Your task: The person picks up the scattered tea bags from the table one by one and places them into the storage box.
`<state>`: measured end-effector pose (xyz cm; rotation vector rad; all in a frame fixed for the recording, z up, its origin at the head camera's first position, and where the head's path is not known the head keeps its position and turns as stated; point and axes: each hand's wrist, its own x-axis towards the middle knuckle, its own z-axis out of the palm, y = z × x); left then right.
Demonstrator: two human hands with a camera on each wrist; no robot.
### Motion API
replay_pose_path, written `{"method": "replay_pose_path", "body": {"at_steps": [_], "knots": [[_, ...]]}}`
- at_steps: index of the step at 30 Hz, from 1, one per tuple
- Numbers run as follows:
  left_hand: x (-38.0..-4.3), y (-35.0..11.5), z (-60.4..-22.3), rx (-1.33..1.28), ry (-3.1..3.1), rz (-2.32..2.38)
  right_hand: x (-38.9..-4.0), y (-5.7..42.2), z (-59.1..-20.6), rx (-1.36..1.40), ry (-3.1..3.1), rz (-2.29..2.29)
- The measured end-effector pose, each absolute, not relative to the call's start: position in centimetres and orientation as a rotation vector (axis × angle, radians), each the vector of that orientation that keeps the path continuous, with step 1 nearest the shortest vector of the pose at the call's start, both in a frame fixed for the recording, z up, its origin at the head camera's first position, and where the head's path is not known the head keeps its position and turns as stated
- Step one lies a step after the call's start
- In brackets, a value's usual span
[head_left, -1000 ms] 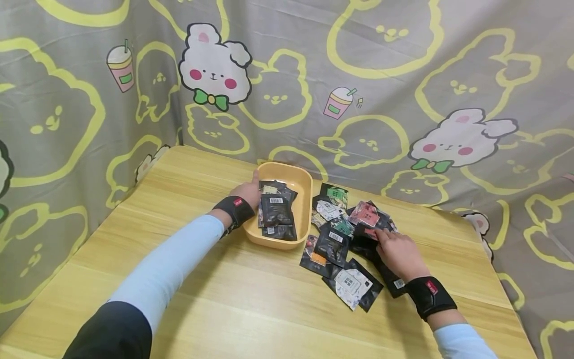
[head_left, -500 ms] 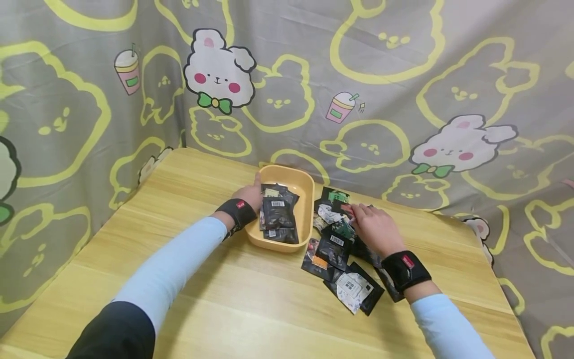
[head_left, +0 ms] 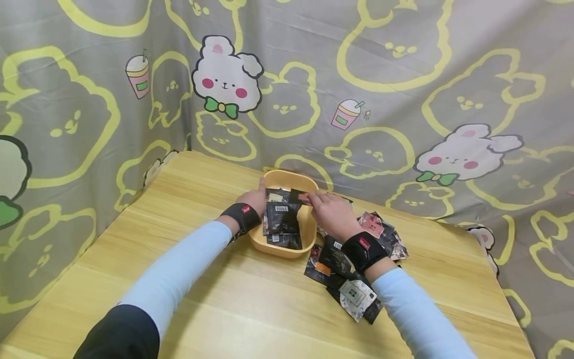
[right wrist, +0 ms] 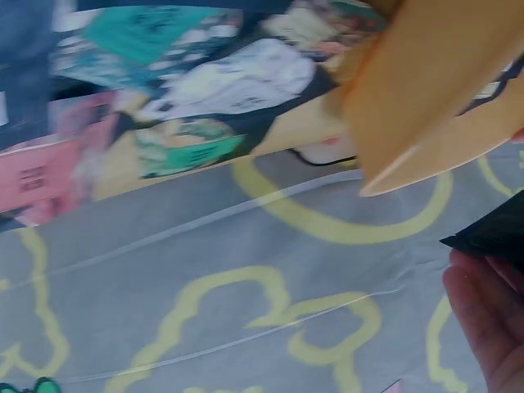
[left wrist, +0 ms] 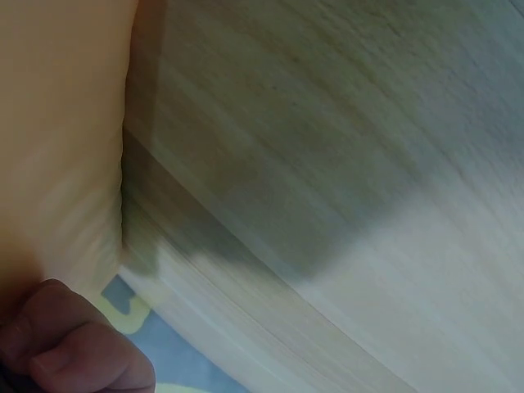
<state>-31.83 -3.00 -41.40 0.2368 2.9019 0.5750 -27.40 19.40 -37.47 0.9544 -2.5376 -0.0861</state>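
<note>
Half a second ago your right hand (head_left: 332, 214) was over the pile (head_left: 334, 257) just right of the tray (head_left: 307, 232); now it has crossed to the tray's right rim near the far corner. Its fingers are nearly closed, pinching one black packet (head_left: 301, 196) with an orange-red label, which hangs over the tray's far part. Your left hand (head_left: 254, 201) still holds the tray's left wall, fingers curled against the outside; you can't tell where its thumb sits. The loose packets (head_left: 283, 219) inside the tray lie much as before, mostly to its left, with the tray's floor showing on their right.

The bench (head_left: 233, 299) spreads out left of the tray and in front of it. Behind the tray's far rim, the bench edge and curtain (head_left: 296, 139) are near.

You can make out a barcode on the top packet in the tray and another in the pile right of it. The pile's orange, pink, white and green labels carry print too small or blurred to read.
</note>
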Motion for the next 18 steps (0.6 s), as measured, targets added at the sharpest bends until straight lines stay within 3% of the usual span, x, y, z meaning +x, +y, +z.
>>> {"method": "replay_pose_path", "body": {"at_steps": [10, 18], "knots": [[-32.5, -2.8, -42.3, 0.274, 2.902, 0.552, -26.6, 18.2, -37.8, 1.008, -2.864, 0.019], [-33.2, -3.3, -43.0, 0.269, 2.895, 0.602, -26.3, 21.0, -38.0, 0.907, -2.87, 0.038]]}}
